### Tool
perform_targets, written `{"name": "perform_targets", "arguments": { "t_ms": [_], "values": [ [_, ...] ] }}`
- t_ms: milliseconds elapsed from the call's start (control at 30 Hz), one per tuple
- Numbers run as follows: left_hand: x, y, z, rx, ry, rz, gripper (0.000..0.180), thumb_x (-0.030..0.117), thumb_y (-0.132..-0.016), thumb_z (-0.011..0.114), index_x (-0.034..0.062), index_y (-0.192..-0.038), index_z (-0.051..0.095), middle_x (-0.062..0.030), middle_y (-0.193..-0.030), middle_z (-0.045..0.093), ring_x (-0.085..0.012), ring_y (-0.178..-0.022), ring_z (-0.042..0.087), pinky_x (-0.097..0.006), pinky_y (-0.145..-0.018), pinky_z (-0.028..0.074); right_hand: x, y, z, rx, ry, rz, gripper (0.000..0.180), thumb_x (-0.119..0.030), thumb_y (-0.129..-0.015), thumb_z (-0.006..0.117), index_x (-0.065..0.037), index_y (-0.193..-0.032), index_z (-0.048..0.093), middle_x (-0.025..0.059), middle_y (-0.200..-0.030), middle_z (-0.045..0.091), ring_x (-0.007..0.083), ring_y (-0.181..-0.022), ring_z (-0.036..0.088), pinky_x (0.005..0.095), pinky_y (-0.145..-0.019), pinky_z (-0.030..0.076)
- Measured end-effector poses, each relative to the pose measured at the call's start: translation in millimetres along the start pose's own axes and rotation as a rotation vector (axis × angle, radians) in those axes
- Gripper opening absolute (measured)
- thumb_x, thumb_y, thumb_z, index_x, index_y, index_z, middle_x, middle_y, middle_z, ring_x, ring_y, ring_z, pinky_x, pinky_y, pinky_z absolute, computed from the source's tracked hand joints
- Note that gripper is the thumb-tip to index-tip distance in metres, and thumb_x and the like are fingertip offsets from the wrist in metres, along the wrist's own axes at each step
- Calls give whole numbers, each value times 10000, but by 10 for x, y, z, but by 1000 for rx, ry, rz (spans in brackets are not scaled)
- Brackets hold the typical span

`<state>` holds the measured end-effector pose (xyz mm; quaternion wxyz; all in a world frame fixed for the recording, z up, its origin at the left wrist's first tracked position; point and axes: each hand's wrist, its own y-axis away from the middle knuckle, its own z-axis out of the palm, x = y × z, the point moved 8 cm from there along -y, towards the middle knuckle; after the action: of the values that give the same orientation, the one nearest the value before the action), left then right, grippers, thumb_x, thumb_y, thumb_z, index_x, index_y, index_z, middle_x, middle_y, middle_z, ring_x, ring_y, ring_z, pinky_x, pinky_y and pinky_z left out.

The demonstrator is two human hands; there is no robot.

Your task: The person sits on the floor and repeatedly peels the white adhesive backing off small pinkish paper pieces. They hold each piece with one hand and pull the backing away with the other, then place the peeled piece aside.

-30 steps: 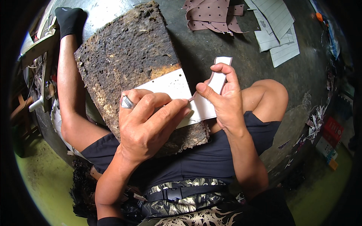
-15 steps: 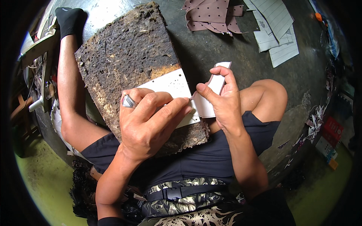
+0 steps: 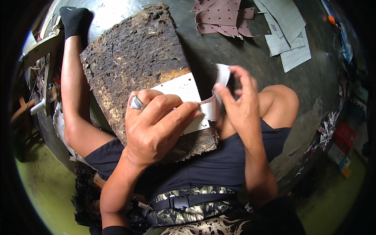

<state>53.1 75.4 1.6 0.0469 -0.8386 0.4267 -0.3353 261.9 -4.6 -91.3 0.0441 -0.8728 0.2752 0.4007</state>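
My left hand [image 3: 154, 121], with a silver ring, lies over a white plate [image 3: 183, 87] dotted with small holes. Its fingertips are closed on the left end of a curved, pale strip with a mauve edge [image 3: 210, 111]; the exact grip is hidden beneath the fingers. From the plate's right edge the strip bends upward to my right hand [image 3: 243, 96]. There the thumb presses on it and the index fingertip touches its upper end, while the other fingers are slightly blurred. Under the plate is a rough, dark brown block [image 3: 133, 51], resting between my legs.
Mauve pieces with black dots [image 3: 217, 17] lie on the dark floor [image 3: 250, 51] beyond the block. White lined sheets [image 3: 288, 35] are at the far right. Scraps [image 3: 327, 127] and a red packet [image 3: 345, 137] lie along the right side. A wooden frame [image 3: 41, 51] stands at the left.
My right hand has shifted slightly right and its fingers have loosened and spread. The strip's upper end has swung left and curls more. My left hand stays nearly in place.
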Motion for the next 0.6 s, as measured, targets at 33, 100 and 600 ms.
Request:
{"name": "perform_targets", "arguments": {
  "t_ms": [33, 100, 600],
  "values": [
    [-9, -8, -8, 0, 2, 11, 331, 158, -806, 1002, 134, -1112, 881, 3, -979, 719, -220, -858, 663, -395, -744, 485, -137, -9, -124, 63, 169, -82, 532, -319, -1080, 829, -149, -1552, 651, 330, -1597, 558, 532, -1526, 527, 606, -1264, 448],
    [-23, -22, -18, 5, 19, 32, 333, 157, -803, 999, 133, -1113, 880, 0, -981, 718, -223, -858, 663, -395, -736, 493, -371, -27, -228, 65, 168, -238, 385, -357, -1103, 804, -132, -1408, 733, 297, -1634, 578, 555, -1595, 459, 617, -1298, 411],
    [-13, -64, 13, 0, -4, -8, 310, 168, -798, 991, 147, -1087, 883, 9, -1005, 733, -226, -840, 669, -387, -727, 524, -199, 32, 458, -555, -827, -23, 321, -357, -1157, 778, -39, -1156, 734, 130, -1352, 663, 208, -1285, 617, 372, -1136, 487]
  ]
}}
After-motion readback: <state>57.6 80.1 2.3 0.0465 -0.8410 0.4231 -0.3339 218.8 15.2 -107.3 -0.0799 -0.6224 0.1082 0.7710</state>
